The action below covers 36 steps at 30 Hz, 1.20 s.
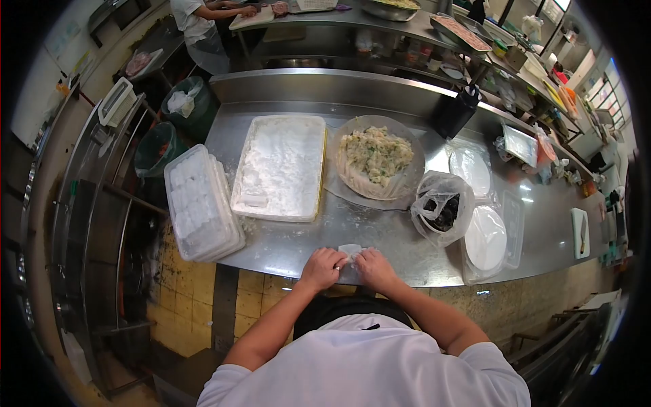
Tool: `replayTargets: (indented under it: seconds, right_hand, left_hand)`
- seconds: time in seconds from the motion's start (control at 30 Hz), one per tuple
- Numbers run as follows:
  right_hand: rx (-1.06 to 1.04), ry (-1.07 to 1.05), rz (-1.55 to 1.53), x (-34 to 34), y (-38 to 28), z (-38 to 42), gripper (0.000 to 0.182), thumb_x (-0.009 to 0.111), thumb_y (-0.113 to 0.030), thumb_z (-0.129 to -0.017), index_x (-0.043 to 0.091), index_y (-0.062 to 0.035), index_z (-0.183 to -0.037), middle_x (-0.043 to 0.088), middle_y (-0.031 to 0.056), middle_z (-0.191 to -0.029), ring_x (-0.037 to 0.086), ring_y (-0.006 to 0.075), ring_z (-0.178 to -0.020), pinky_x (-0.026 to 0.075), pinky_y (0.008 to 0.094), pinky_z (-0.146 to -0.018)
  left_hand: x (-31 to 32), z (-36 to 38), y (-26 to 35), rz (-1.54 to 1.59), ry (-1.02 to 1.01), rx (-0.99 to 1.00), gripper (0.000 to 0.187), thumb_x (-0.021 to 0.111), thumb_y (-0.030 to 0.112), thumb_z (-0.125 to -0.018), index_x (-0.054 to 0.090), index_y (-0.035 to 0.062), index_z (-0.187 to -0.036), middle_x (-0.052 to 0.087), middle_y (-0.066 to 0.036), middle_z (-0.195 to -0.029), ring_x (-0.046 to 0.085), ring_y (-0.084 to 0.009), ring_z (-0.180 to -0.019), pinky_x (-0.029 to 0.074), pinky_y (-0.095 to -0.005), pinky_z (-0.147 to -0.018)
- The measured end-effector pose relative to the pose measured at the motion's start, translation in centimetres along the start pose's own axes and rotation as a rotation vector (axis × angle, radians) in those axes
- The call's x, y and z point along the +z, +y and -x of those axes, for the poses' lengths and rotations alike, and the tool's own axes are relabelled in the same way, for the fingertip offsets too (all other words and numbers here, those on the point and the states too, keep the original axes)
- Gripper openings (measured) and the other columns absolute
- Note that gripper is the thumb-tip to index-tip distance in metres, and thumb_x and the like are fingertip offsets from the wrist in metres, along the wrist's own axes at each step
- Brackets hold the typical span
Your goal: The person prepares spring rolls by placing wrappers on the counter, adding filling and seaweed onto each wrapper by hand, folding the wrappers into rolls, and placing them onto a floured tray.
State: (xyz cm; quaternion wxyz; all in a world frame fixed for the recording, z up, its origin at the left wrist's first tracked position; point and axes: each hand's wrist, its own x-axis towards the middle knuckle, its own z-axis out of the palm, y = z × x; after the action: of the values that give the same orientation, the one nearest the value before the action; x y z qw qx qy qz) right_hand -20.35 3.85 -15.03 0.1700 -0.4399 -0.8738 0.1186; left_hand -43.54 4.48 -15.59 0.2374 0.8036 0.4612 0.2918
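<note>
At the front edge of the steel table, my left hand (325,268) and my right hand (375,268) work close together with curled fingers. Both pinch a small white wrapper (350,249) from its two sides. My fingers partly cover it, and I cannot make out what is inside. Beyond my left hand lies a white tray (283,152) of white powder, with a small white roll (254,201) in its near left corner. A wide bowl of chopped, pale green-flecked filling (376,152) stands beyond my right hand.
Stacked trays of white pieces (193,193) stand left. To the right are a plastic bag with dark pieces (442,211), round white sheets (485,237), a black bottle (458,114) and a knife on a white board (581,234). A co-worker (203,27) stands across.
</note>
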Motion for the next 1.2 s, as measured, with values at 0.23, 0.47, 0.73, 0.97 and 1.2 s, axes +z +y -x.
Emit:
replayTargets:
  seconds: [0.23, 0.47, 0.73, 0.97, 1.2]
  right_hand:
    - [0.021, -0.025, 0.079, -0.7, -0.3, -0.5, 0.032, 0.072, -0.019, -0.093, 0.072, -0.0041, -0.121, 0.067, 0.0150, -0.111, 0.064, 0.0349, -0.104, 0.054, 0.0473, -0.090]
    - [0.557, -0.019, -0.281, -7.9, -0.2, -5.5, 0.071, 0.075, -0.023, -0.089, 0.053, 0.0064, -0.150, 0.071, 0.0287, -0.115, 0.070, 0.0494, -0.107, 0.057, 0.0552, -0.095]
    - [0.596, -0.199, -0.111, -9.6, 6.7, -11.8, 0.071, 0.077, -0.030, -0.088, 0.058, 0.0062, -0.146, 0.073, 0.0371, -0.119, 0.073, 0.0506, -0.110, 0.058, 0.0552, -0.098]
    - [0.890, -0.212, -1.362, -8.7, 4.8, -15.3, 0.065, 0.067, -0.009, -0.097, 0.054, -0.0067, -0.160, 0.075, 0.0130, -0.099, 0.075, 0.0258, -0.085, 0.062, 0.0376, -0.076]
    - [0.119, -0.301, -0.409, -7.2, 5.1, -10.1, 0.077, 0.066, -0.009, -0.094, 0.047, -0.0243, -0.167, 0.062, 0.0205, -0.141, 0.064, 0.0355, -0.123, 0.056, 0.0519, -0.099]
  left_hand:
    - [-0.4, -0.4, 0.8, -0.048, 0.032, 0.114, 0.042, 0.079, 0.015, -0.086, 0.075, 0.0101, -0.127, 0.074, -0.008, -0.118, 0.068, -0.0303, -0.107, 0.053, -0.0452, -0.093]
    - [0.0, -0.5, -0.1, -0.067, -0.008, 0.143, 0.043, 0.080, 0.019, -0.087, 0.074, 0.0102, -0.129, 0.073, -0.007, -0.121, 0.067, -0.0296, -0.109, 0.053, -0.0444, -0.094]
    - [-0.3, -0.5, 0.0, -0.044, 0.000, 0.140, 0.045, 0.083, 0.018, -0.085, 0.073, 0.0096, -0.128, 0.073, -0.009, -0.122, 0.066, -0.0327, -0.109, 0.053, -0.0458, -0.095]
    - [0.4, 0.5, -0.7, -0.043, 0.037, 0.123, 0.045, 0.082, 0.020, -0.088, 0.071, 0.0101, -0.130, 0.072, -0.010, -0.123, 0.066, -0.0341, -0.112, 0.053, -0.0464, -0.098]
    - [0.4, 0.7, -0.6, -0.042, 0.081, 0.130, 0.044, 0.081, 0.024, -0.090, 0.071, 0.0126, -0.132, 0.071, -0.007, -0.124, 0.066, -0.0317, -0.113, 0.052, -0.0456, -0.099]
